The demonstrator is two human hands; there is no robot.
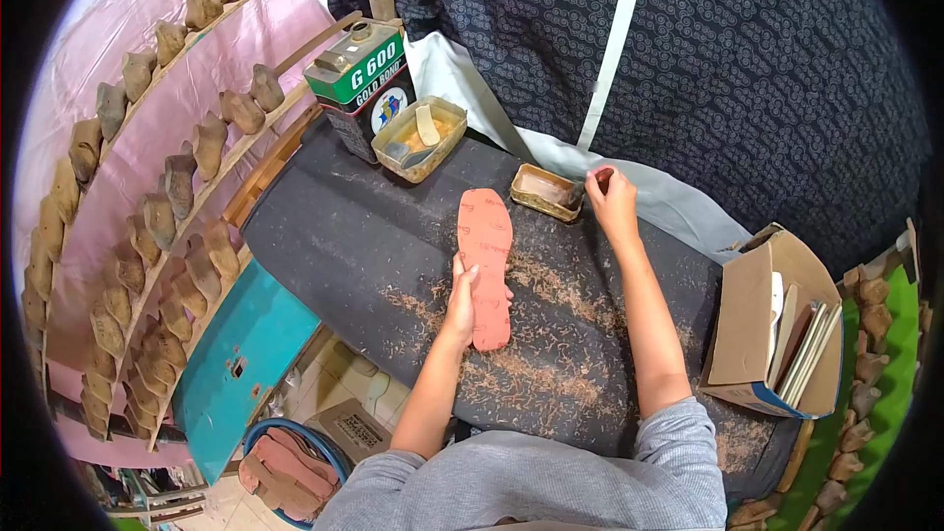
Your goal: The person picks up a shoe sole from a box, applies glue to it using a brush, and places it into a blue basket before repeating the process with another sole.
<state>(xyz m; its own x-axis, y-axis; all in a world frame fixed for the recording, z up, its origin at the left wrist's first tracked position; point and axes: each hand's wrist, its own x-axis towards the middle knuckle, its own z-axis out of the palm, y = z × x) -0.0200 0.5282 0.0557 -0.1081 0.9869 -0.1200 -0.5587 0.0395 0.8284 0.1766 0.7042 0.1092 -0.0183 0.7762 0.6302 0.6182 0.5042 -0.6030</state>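
Observation:
My left hand [464,297] holds a salmon-pink insole-shaped sheet [485,256] with dark printed marks, upright over the dark table, thumb on its face. Farther right, my right hand [612,199] has its fingers closed around a small dark reddish object [604,177], partly hidden by the fingers. Just left of that hand stands a small rectangular container [544,191] with pale contents and a dark item at its right end. A larger tub [420,141] holds yellowish stuff and a pale spatula [427,126].
A green and black can [362,84] stands behind the tub. Shavings [536,379] litter the dark table [334,226]. At right is a cardboard box [752,310] with strips. Racks of wooden lasts [180,182] line the left; a blue basin [329,452] sits below.

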